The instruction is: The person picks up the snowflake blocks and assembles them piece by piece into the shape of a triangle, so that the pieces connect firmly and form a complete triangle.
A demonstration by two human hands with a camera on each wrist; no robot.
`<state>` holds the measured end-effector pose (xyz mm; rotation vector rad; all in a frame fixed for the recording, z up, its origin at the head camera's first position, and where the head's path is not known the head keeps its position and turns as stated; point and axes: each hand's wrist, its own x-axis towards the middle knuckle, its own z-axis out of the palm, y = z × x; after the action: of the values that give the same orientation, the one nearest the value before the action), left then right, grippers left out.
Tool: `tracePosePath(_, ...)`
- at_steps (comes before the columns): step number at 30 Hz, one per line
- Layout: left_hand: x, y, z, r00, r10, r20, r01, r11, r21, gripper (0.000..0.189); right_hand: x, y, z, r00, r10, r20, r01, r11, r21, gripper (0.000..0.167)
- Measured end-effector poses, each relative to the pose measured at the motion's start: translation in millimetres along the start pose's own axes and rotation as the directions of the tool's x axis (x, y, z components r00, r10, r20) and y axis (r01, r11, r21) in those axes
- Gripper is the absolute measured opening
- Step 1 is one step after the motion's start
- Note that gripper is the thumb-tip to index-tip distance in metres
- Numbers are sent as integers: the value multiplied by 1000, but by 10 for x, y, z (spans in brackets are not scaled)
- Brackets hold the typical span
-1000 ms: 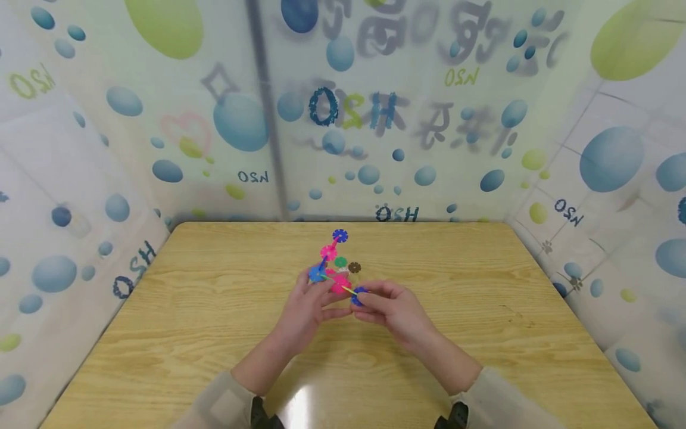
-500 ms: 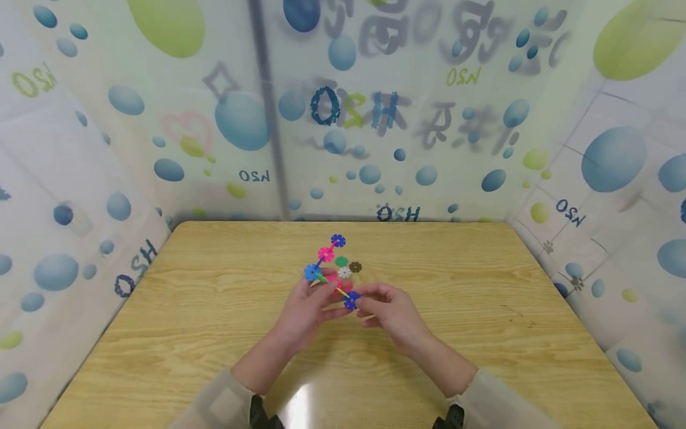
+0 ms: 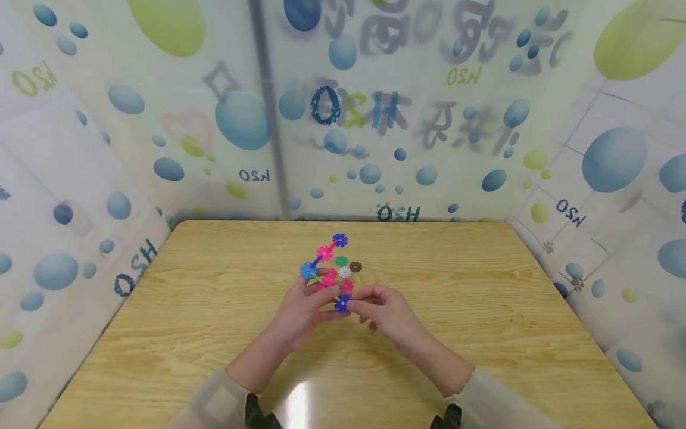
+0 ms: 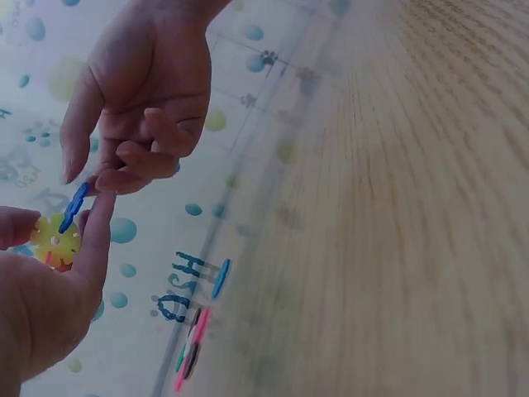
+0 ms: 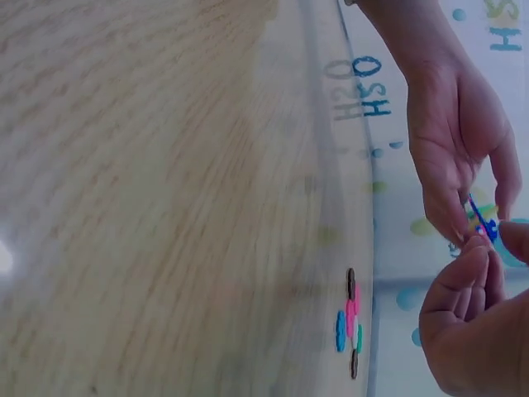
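My left hand [image 3: 299, 311] holds a chain of slotted plastic snowflake discs between thumb and fingers. Along it run a dark blue disc [image 3: 340, 240] at the far end, a pink disc [image 3: 324, 254] and a light blue disc [image 3: 308, 270], joined by discs seen edge-on. In the left wrist view a yellow disc [image 4: 54, 245] sits between the left thumb and fingers. My right hand [image 3: 395, 316] pinches another dark blue disc [image 3: 342, 304] at the near end. This disc stands edge-on against the yellow one in the left wrist view.
Loose discs lie on the wooden table [image 3: 455, 286] just beyond the hands: a green disc [image 3: 341, 261], a brown disc [image 3: 355, 267], a white disc [image 3: 345, 272] and pink ones. A light blue disc [image 5: 340, 331] lies beside them in the right wrist view. Patterned curtains surround the table.
The near dark blue disc and the right fingertips have shifted left and slightly nearer. The chain's light blue disc has swung left, uncovering the white and pink discs behind. Both hands keep their hold.
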<state>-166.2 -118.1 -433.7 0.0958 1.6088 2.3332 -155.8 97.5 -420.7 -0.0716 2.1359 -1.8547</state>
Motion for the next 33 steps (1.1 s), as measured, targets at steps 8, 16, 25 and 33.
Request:
tracePosePath(8, -8, 102, -123, 999, -25, 48, 22, 999, 50, 49, 253, 78, -296, 999, 46, -17, -48, 983, -178, 28)
tracePosePath(16, -18, 95, -239, 999, -28, 16, 26, 994, 102, 57, 580, 218, -389, 995, 39, 91, 5, 899, -438, 19)
tracePosePath(25, -40, 154, -321, 1000, -14, 25, 11, 994, 106, 48, 763, 197, -306, 994, 58, 88, -1, 843, -538, 27)
tracePosePath(33, -43, 164, -364, 997, -33, 70, 26, 996, 90, 58, 782, 197, -251, 996, 68, 62, -17, 796, -606, 23)
